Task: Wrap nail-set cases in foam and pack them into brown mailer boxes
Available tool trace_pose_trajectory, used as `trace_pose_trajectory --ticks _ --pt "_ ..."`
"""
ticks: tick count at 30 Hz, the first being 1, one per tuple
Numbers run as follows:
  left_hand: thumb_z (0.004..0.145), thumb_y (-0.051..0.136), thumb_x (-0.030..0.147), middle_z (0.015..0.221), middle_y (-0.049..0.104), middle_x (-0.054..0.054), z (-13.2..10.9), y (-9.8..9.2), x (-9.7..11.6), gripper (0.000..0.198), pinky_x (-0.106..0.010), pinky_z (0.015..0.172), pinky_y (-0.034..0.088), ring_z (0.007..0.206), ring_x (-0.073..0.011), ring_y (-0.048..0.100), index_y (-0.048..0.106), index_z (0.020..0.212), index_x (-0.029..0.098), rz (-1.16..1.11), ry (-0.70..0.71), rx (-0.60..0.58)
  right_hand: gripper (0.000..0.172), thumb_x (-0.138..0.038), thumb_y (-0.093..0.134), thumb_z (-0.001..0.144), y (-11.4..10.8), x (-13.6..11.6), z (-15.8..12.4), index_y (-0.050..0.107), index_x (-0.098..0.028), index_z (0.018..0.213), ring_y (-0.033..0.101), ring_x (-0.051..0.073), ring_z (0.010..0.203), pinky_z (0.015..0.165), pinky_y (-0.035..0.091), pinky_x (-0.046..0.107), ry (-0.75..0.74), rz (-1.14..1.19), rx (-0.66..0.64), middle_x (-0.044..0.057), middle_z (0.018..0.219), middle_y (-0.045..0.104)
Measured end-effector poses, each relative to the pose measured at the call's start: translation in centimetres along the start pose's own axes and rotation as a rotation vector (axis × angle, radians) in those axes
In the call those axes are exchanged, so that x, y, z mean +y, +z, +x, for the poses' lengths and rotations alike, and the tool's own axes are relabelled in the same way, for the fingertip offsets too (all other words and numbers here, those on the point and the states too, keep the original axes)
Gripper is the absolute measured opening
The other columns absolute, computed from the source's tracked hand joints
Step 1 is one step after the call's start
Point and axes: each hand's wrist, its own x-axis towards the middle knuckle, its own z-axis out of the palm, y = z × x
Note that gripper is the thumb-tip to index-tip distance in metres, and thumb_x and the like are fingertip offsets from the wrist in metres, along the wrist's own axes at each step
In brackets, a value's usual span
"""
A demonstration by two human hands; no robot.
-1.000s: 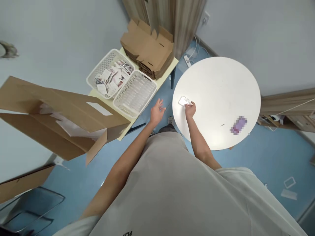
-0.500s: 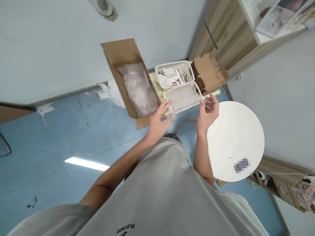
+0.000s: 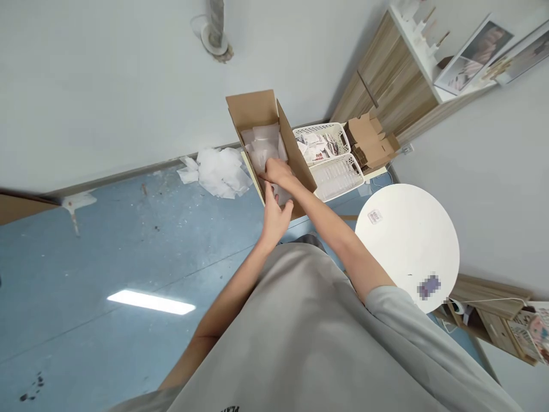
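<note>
An open cardboard box (image 3: 254,109) full of clear plastic bags (image 3: 262,150) stands ahead of me. My right hand (image 3: 278,170) reaches into the box, its fingers closed on the plastic bags. My left hand (image 3: 273,216) hovers at the box's near end, fingers partly curled, holding nothing that I can see. A small clear packet (image 3: 374,216) lies on the round white table (image 3: 412,252) at my right.
Two white baskets (image 3: 332,157) sit right of the box, one with small packets, one with clear items. Flat cardboard blanks (image 3: 371,143) are stacked behind them. Crumpled plastic (image 3: 218,169) lies on the blue floor by the wall. A wooden shelf (image 3: 429,74) is far right.
I turned from the round table toward the box. My right hand left the small packet on the table and moved into the box; my left hand followed to its near end.
</note>
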Motion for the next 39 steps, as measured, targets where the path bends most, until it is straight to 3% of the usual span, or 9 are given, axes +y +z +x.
trace_pose_trajectory --ticks 4,8,12,15,20,23,27,33,39 --pt "0.105 0.069 0.055 0.194 0.012 -0.007 -0.1 0.1 -0.8 0.110 -0.047 0.145 0.028 0.179 -0.0328 0.015 -0.003 0.186 0.033 -0.024 -0.038 -0.025 0.022 -0.038 0.085 0.090 -0.7 -0.2 -0.9 0.075 -0.024 0.076 0.078 0.036 0.103 0.103 0.062 0.055 -0.012 -0.071 0.038 0.010 0.079 0.075" --pt "0.108 0.063 0.066 0.194 0.010 -0.006 -0.5 0.1 -0.6 0.106 -0.049 0.144 0.031 0.178 -0.0342 0.018 -0.002 0.186 0.036 -0.063 -0.068 -0.085 0.027 -0.045 0.073 0.101 -4.7 0.4 -4.9 0.073 -0.024 0.083 0.077 0.034 0.104 0.104 0.062 0.051 -0.189 0.030 0.250 0.008 0.084 0.074" --pt "0.107 0.062 0.074 0.194 0.014 -0.006 -1.1 0.8 2.3 0.099 -0.051 0.142 0.035 0.177 -0.0349 0.025 0.012 0.185 0.040 -0.215 -0.110 -0.146 0.042 -0.062 0.068 0.105 -11.5 1.2 -12.0 0.075 -0.022 0.097 0.075 0.027 0.100 0.097 0.066 0.043 -0.305 0.252 0.425 0.003 0.090 0.072" --pt "0.101 0.071 0.076 0.189 0.034 -0.009 -1.4 1.9 5.6 0.095 -0.053 0.140 0.039 0.174 -0.0351 0.035 0.032 0.180 0.040 -0.434 -0.044 -0.190 0.049 -0.073 0.071 0.101 -15.7 2.6 -18.9 0.074 -0.024 0.099 0.072 0.021 0.090 0.082 0.068 0.037 -0.284 0.433 0.527 0.000 0.090 0.069" --pt "0.091 0.087 0.073 0.176 0.054 -0.014 -1.5 5.1 9.7 0.098 -0.046 0.135 0.045 0.167 -0.0353 0.047 0.050 0.171 0.032 -0.673 -0.061 -0.236 0.052 -0.076 0.084 0.090 -17.7 7.6 -29.1 0.075 -0.026 0.091 0.069 0.018 0.081 0.074 0.068 0.033 -0.065 0.641 0.725 0.000 0.087 0.070" --pt "0.092 0.087 0.069 0.173 0.058 -0.016 -1.2 8.2 10.6 0.091 -0.045 0.129 0.052 0.165 -0.0355 0.051 0.054 0.168 0.032 -0.680 -0.160 -0.326 0.053 -0.076 0.090 0.083 -16.9 11.8 -33.5 0.075 -0.025 0.085 0.068 0.019 0.082 0.074 0.068 0.034 0.083 0.764 0.800 0.001 0.086 0.070" --pt "0.089 0.095 0.055 0.159 0.070 -0.014 -1.1 13.8 10.5 0.079 -0.036 0.113 0.061 0.152 -0.0326 0.065 0.062 0.157 0.031 -0.665 -0.222 -0.410 0.053 -0.076 0.091 0.082 -15.1 17.0 -38.4 0.076 -0.025 0.084 0.068 0.020 0.090 0.080 0.069 0.036 0.229 0.881 0.857 0.002 0.090 0.072" --pt "0.086 0.097 0.053 0.115 0.081 -0.010 -2.8 24.6 8.8 0.046 -0.029 0.088 0.064 0.106 -0.0236 0.081 0.074 0.108 0.020 -0.542 -0.235 -0.529 0.053 -0.075 0.090 0.083 -13.0 25.5 -44.7 0.076 -0.024 0.081 0.068 0.022 0.093 0.087 0.066 0.037 0.359 1.020 0.913 0.004 0.091 0.071" --pt "0.088 0.094 0.049 0.091 0.076 -0.004 -5.2 35.7 5.7 0.039 -0.032 0.091 0.067 0.085 -0.0160 0.076 0.069 0.091 0.019 -0.373 -0.329 -0.626 0.053 -0.072 0.093 0.077 -10.2 36.1 -49.1 0.071 -0.023 0.074 0.067 0.021 0.088 0.089 0.061 0.038 0.454 1.169 0.900 0.001 0.081 0.070"
